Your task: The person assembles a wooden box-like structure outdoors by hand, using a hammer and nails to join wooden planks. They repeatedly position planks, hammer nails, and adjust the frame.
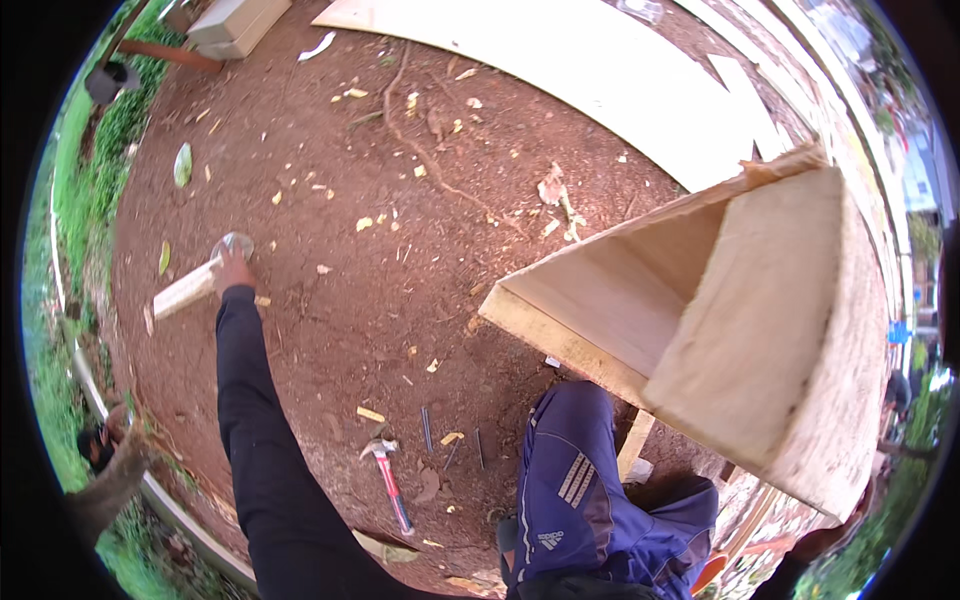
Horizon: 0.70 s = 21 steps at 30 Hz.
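My left arm stretches out over the bare soil, and my left hand [233,272] is closed at a clear, round plastic container [234,244]. Right beside that hand lies a short pale wood block [185,291]. A large wooden box [760,310] with an open side leans tilted by my knees on the right. At its lower outer edge, my right hand [862,507] is dark and partly hidden, its fingers seemingly around the wood. A claw hammer [390,483] with a red and dark handle rests on the ground between my left arm and my leg.
Several thin metal rods or nails [427,430] lie near the hammer. A long pale board [560,70] spans the far side. Wood chips and a root [410,140] are scattered over the soil. Pale blocks [235,27] stand far left; a tree trunk [115,485] rises near left.
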{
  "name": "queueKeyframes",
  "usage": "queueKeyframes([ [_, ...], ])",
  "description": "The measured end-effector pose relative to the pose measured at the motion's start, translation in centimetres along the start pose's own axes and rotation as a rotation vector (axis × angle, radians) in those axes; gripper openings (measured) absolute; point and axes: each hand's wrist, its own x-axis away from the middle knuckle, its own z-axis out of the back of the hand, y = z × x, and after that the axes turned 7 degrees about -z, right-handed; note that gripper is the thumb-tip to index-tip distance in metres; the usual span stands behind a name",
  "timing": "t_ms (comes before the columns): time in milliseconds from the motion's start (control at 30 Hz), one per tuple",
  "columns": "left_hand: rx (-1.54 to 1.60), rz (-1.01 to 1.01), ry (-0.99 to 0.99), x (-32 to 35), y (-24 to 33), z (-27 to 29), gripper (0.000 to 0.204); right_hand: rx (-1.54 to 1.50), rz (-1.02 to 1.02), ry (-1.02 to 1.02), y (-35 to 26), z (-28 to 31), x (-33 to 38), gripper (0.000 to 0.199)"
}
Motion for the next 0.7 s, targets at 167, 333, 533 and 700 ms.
queueKeyframes([
  [167, -0.119, -0.290, 0.142, -1.4, -0.5, -2.0, 0.039, -0.206, -0.106, 0.023, -1.7, 0.2, 1.8, 0.069],
  [333, -0.276, -0.370, -0.090, 0.0, -3.3, -4.0, 0.069, 0.181, 0.170, 0.071, -5.1, -1.0, 0.4, 0.072],
  [533, -0.197, -0.637, -0.159, 20.7, 2.0, 9.8, 0.092, 0.094, 0.211, 0.155, -6.5, -2.6, -0.8, 0.051],
  [700, 0.207, -1.040, 0.106, 30.1, 12.0, 14.7, 0.072, 0.178, 0.136, 0.248, -6.0, -1.2, 1.5, 0.041],
])
